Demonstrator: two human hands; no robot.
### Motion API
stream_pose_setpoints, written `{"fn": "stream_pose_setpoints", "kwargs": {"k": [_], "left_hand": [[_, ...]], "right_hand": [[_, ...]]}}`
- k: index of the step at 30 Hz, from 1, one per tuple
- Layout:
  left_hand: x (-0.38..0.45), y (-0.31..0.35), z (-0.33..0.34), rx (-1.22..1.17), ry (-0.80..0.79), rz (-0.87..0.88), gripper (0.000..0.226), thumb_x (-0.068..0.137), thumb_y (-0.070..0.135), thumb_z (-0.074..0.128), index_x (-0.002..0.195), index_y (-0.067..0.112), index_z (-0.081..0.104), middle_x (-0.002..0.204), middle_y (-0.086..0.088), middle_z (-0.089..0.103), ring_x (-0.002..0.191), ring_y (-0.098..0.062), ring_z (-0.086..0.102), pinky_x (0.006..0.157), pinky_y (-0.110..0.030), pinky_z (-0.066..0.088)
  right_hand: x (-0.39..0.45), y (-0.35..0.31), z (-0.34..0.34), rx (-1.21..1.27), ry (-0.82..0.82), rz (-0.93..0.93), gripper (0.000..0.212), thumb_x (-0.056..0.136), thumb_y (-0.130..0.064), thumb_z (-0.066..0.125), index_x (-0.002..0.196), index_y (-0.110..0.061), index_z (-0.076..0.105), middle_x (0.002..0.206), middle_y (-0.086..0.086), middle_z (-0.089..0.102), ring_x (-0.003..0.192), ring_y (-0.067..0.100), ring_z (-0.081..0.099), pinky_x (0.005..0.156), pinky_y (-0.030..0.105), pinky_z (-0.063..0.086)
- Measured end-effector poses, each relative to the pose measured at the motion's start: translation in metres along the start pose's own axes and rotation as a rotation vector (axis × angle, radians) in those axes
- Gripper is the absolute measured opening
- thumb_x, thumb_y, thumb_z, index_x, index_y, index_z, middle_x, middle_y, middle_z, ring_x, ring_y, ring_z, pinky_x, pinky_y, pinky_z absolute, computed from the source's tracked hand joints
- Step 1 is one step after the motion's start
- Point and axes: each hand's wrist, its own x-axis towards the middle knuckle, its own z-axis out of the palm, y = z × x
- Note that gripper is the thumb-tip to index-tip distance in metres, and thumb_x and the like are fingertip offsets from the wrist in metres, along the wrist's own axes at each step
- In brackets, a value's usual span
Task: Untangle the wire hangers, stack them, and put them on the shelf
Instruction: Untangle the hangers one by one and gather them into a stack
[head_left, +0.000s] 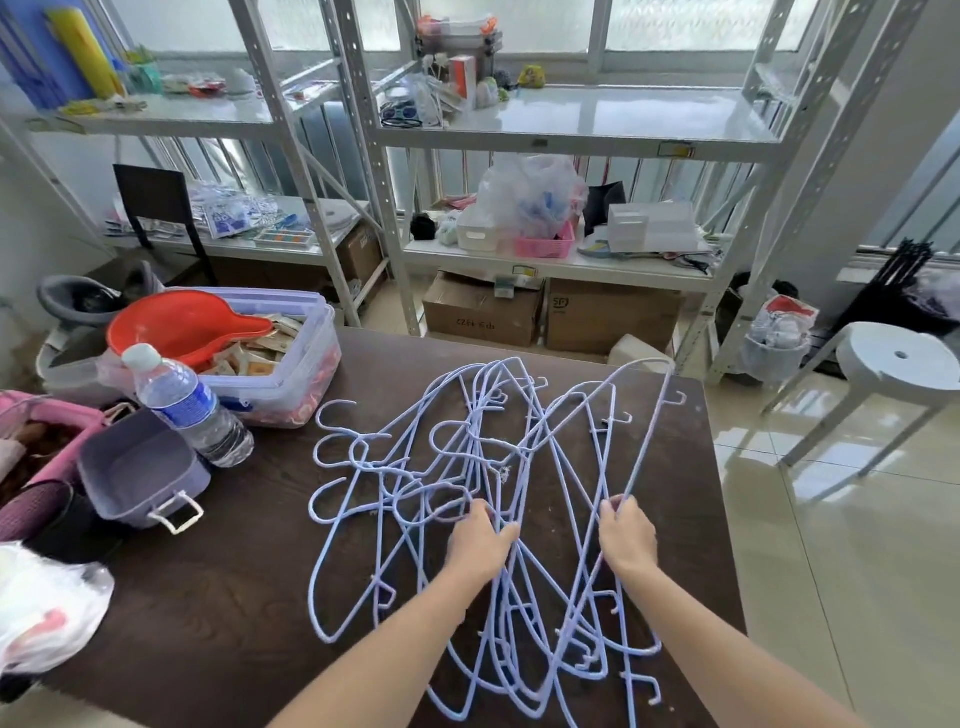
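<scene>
Hangers (483, 467): pale lilac coated wire, tangled in a crisscross heap on the dark wooden table (234, 597), hooks mostly pointing left. Left hand (480, 545) and right hand (626, 535) each clamped on wires mid-pile.

We see pale blue wire hangers (483, 467) lying tangled flat on the dark table (234, 597), hooks mostly pointing left.

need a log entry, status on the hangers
Left hand grip shut on hangers. Right hand likewise. Pile tangled on table. Water bottle beside, clear.
</scene>
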Motion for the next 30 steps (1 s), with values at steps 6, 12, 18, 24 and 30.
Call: {"fn": "stream_pose_setpoints", "kwargs": {"k": [6, 12, 18, 24, 30], "left_hand": [[0.004, -0.001, -0.001, 0.046, 0.064, -0.019, 0.024, 0.089, 0.018, 0.049, 0.111, 0.009, 0.054, 0.12, -0.014, 0.059, 0.111, -0.029, 0.053, 0.092, -0.034, 0.042], [-0.009, 0.003, 0.005, -0.015, 0.122, -0.029, 0.03, 0.093, 0.022, 0.037, 0.112, 0.005, 0.053, 0.119, -0.017, 0.05, 0.111, -0.03, 0.049, 0.093, -0.035, 0.041], [-0.023, 0.011, 0.019, -0.583, 0.066, -0.078, 0.024, 0.094, 0.032, 0.032, 0.094, 0.011, 0.044, 0.066, -0.003, 0.045, 0.054, -0.014, 0.042, 0.054, -0.029, 0.038], [-0.026, 0.015, 0.018, -0.624, 0.265, -0.014, 0.018, 0.095, 0.029, 0.031, 0.096, 0.016, 0.043, 0.078, -0.001, 0.053, 0.081, -0.023, 0.053, 0.076, -0.034, 0.044], [-0.027, -0.017, 0.018, -0.116, 0.0, -0.12, 0.019, 0.088, 0.027, 0.047, 0.094, 0.008, 0.045, 0.11, -0.015, 0.061, 0.098, -0.03, 0.061, 0.082, -0.034, 0.049]], "right_hand": [[-0.003, -0.002, -0.005, 0.134, -0.006, -0.052, 0.026, 0.098, -0.025, 0.031, 0.091, -0.007, 0.048, 0.097, 0.025, 0.064, 0.096, 0.04, 0.059, 0.081, 0.04, 0.042], [-0.014, -0.001, 0.016, -0.063, -0.168, 0.042, 0.026, 0.098, -0.019, 0.027, 0.107, -0.003, 0.046, 0.117, 0.023, 0.059, 0.1, 0.036, 0.055, 0.075, 0.036, 0.035], [-0.029, 0.001, 0.018, -0.016, -0.008, -0.056, 0.024, 0.098, -0.02, 0.032, 0.103, -0.001, 0.047, 0.105, 0.021, 0.059, 0.1, 0.037, 0.055, 0.071, 0.033, 0.032], [-0.023, -0.023, 0.003, -0.03, 0.005, -0.244, 0.015, 0.096, -0.019, 0.04, 0.086, -0.008, 0.037, 0.086, 0.008, 0.046, 0.093, 0.036, 0.055, 0.066, 0.033, 0.032], [-0.019, -0.025, 0.017, -0.482, -0.307, -0.171, 0.039, 0.093, -0.01, 0.041, 0.127, 0.003, 0.028, 0.125, 0.021, 0.054, 0.114, 0.036, 0.054, 0.088, 0.037, 0.045]]}}
